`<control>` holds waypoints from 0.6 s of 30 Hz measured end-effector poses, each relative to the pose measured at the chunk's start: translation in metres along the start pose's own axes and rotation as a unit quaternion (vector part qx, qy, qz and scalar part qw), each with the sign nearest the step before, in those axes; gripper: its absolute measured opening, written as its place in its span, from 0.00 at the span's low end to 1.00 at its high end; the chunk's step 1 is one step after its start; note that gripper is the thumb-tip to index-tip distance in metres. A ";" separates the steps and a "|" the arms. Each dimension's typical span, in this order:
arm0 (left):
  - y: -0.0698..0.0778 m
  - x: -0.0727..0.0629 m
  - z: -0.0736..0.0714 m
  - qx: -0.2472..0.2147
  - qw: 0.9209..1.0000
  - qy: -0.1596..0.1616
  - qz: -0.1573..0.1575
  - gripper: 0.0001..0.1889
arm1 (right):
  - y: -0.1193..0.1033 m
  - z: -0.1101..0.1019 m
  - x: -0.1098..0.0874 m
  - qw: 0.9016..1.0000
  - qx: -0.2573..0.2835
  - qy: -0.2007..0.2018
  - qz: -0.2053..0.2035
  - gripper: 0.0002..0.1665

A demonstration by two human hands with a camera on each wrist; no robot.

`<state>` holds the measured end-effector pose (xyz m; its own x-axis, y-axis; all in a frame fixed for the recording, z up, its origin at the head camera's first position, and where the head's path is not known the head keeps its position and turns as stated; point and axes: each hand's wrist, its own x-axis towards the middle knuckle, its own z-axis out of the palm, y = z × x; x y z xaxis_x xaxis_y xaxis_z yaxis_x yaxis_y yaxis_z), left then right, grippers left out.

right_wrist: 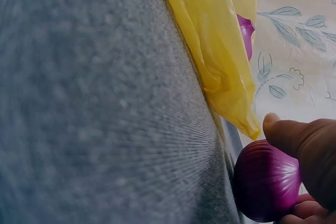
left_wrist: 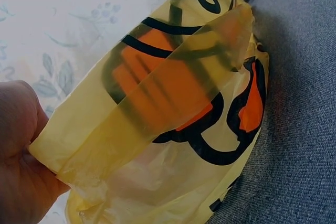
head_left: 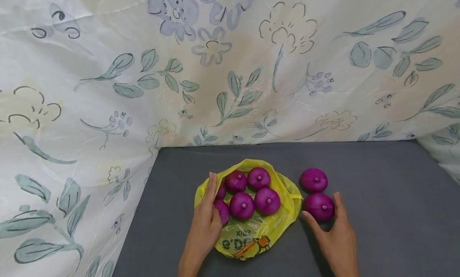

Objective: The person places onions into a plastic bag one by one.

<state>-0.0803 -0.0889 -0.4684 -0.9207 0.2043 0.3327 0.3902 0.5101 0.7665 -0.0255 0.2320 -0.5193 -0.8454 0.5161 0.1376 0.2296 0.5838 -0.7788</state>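
Note:
A yellow plastic bag (head_left: 284,225) with printed lettering lies open on the grey surface, several red onions (head_left: 242,206) inside it. My left hand (head_left: 204,225) holds the bag's left rim, and its fingers reach up along that side. The left wrist view shows the bag's edge (left_wrist: 58,166) caught at the hand. Right of the bag, my right hand (head_left: 336,233) has thumb and fingers on either side of a red onion (head_left: 319,207). In the right wrist view the thumb lies over this onion (right_wrist: 266,182), other fingers below it. Another red onion (head_left: 314,180) sits just behind it.
A dark grey cloth-covered table (head_left: 388,197) carries everything. Behind it and on the left hangs a white cloth (head_left: 230,109) with printed flowers and leaves, meeting the table's back edge.

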 end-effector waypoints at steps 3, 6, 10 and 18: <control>0.000 -0.001 0.001 -0.003 1.000 -0.004 -0.003 0.46 | 0.001 0.001 -0.001 1.000 0.002 0.004 0.000 0.67; 0.000 0.000 0.001 -0.008 1.000 -0.005 -0.006 0.46 | 0.000 0.002 0.000 1.000 0.008 0.009 0.001 0.64; 0.001 0.000 0.002 -0.013 1.000 -0.006 -0.005 0.45 | -0.001 0.002 0.001 1.000 0.016 0.012 0.007 0.62; 0.001 0.000 0.002 -0.013 1.000 -0.007 -0.007 0.47 | 0.001 0.003 0.001 1.000 0.019 0.017 0.007 0.59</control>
<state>-0.0802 -0.0864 -0.4688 -0.9258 0.2086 0.3151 0.3778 0.4913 0.7848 -0.0274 0.2314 -0.5213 -0.8252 0.5452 0.1476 0.2214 0.5527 -0.8035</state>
